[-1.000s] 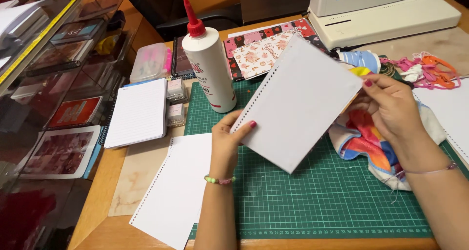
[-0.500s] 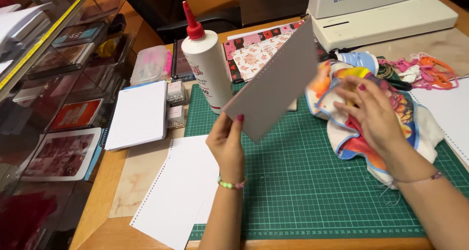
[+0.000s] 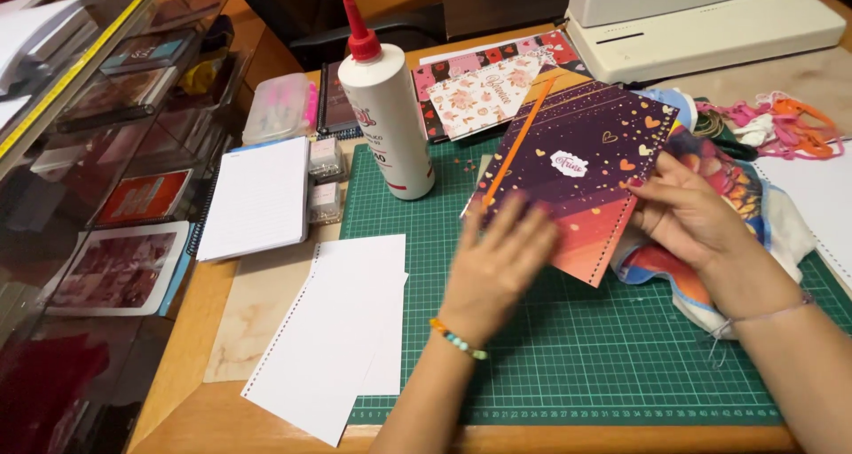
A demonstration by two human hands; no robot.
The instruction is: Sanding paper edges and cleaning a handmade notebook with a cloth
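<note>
A purple and orange notebook cover with small hearts and a punched edge lies face up on the green cutting mat. My left hand rests flat on its near left part, fingers spread, blurred by motion. At the cover's right edge, my right hand touches it with the fingertips, over a colourful cloth.
A white glue bottle with red cap stands at the mat's far left corner. White punched sheets lie at the mat's left edge, a lined pad further left. A binding machine sits at the back right, patterned covers beside it.
The cover was held up with its grey back showing; it has been turned over and laid face up on the mat. My left hand moved onto it, my right hand to its edge.
</note>
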